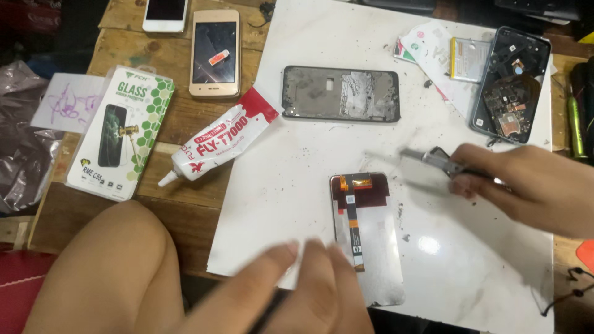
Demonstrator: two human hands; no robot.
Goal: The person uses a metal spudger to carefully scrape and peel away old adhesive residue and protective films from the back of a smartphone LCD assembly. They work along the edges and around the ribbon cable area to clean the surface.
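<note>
The right hand point(532, 185) pinches what looks like blurred metal tweezers point(433, 161) while the open, empty left hand point(297, 291) hovers by the thin, fragile screen panel point(368, 238), best held by its edges.

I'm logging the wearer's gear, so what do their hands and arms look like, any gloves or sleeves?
Both are bare. The left hand and right hand wear no gloves, rings or watch, and no sleeve shows on either forearm. Both are motion-blurred, so fine detail is unclear.
</note>
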